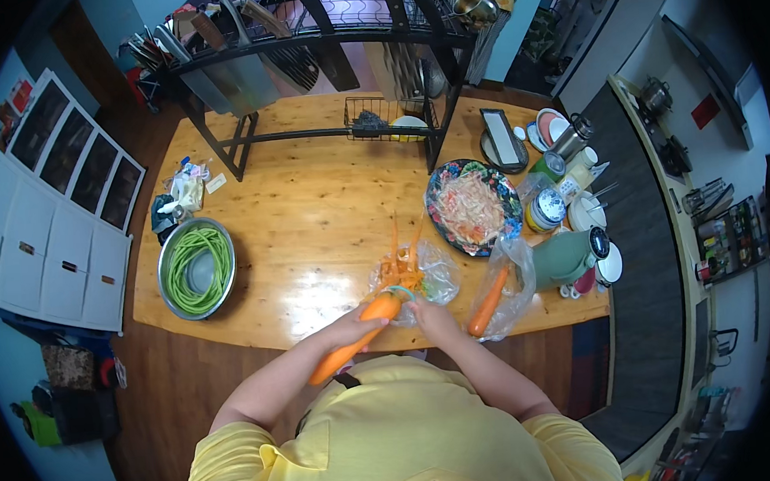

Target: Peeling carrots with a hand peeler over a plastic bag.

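A large orange carrot (353,343) lies slanted in my left hand (349,327), whose fingers wrap around it near the table's front edge. My right hand (431,317) grips a light-blue peeler (401,291), held against the carrot's upper end. Just beyond, orange carrot peelings (400,276) lie heaped on a clear plastic bag (441,275). To the right of my right hand, a second carrot (489,303) rests partly inside another clear plastic bag (516,279). The peeler's blade is too small to make out.
A steel bowl (230,276) of long green beans (189,285) stands at left. A patterned plate (432,201) holds pale shreds (469,209). A green thermos jug (561,259) and several jars line the right side. A black rack (325,133) with knives spans the back of the wooden table (290,206).
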Tool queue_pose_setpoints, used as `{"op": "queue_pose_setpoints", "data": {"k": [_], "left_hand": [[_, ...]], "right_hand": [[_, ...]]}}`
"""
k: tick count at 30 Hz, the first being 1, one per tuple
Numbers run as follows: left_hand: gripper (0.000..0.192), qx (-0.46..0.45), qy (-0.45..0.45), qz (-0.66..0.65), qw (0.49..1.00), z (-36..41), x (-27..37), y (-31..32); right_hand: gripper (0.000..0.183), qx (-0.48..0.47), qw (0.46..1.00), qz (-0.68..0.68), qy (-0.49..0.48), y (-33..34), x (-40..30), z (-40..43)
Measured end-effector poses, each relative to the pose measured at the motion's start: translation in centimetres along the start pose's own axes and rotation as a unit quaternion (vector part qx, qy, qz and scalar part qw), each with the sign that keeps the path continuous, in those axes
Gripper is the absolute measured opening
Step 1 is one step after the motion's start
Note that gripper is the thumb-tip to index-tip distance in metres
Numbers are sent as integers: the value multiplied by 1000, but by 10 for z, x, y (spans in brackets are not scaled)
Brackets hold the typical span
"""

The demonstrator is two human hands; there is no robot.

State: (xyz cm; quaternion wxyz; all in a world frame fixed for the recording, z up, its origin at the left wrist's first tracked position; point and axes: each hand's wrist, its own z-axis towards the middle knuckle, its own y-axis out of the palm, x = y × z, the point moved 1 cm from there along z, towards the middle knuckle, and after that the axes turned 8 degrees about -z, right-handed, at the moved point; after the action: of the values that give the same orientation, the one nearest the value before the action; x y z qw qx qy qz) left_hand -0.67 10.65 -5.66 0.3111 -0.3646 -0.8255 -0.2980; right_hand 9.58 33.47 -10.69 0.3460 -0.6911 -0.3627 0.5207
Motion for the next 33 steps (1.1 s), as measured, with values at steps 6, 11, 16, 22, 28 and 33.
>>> {"op": "queue_pose_setpoints", "data": {"k": [6, 11, 16, 22, 28, 33], "left_hand": [[76, 27, 26, 42, 998, 5, -4, -2], [79, 91, 42, 103, 990, 12, -9, -7], [81, 71, 53, 91, 992, 22, -18, -4], [77, 38, 89, 133, 986, 2, 7, 14], [74, 116, 63, 192, 972, 27, -11, -14], [76, 115, 62, 225, 966, 35, -11, -6]], "right_hand": [[41, -36, 995, -1, 89, 10, 45, -13], [39, -27, 997, -13, 66, -30, -20, -12], [37, -40, 999, -35, -5, -28, -42, -7], [38, -63, 995, -28, 72, 11, 45, -1], [37, -13, 993, -16, 117, -19, 14, 1], [45, 77, 981, 171, 45, -17, -26, 13]]}}
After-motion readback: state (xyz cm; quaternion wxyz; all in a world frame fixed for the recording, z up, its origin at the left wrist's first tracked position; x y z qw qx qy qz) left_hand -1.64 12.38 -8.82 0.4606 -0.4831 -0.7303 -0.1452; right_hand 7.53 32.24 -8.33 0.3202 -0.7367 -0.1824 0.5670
